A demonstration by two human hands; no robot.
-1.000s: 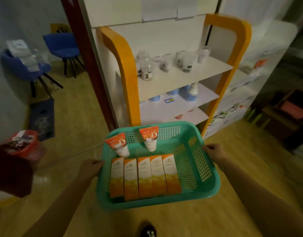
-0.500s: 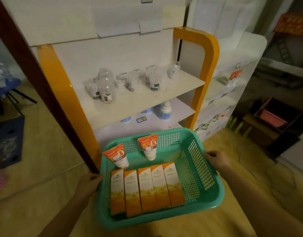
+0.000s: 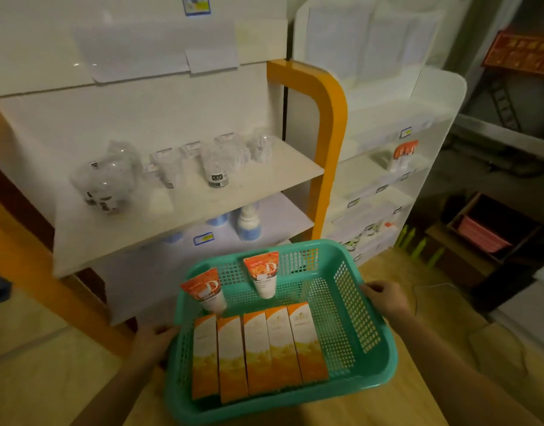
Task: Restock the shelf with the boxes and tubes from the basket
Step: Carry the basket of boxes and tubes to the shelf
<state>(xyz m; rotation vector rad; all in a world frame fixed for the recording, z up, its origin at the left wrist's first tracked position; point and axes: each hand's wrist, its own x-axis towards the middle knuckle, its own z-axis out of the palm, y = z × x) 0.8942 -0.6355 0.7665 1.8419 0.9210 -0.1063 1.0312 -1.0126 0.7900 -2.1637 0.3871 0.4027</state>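
One head-worn view only, looking forward and steeply down from close above. Fingers (image 3: 375, 286) on the basket (image 3: 369, 376) rim sit low in frame; beyond the fingers, near, the shelf (image 3: 184, 207) fills the upper half.

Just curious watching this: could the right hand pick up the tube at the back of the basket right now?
Probably not yet. The right hand grips the basket rim, helping carry it. The tube itself stands uncovered, so nothing else blocks it.
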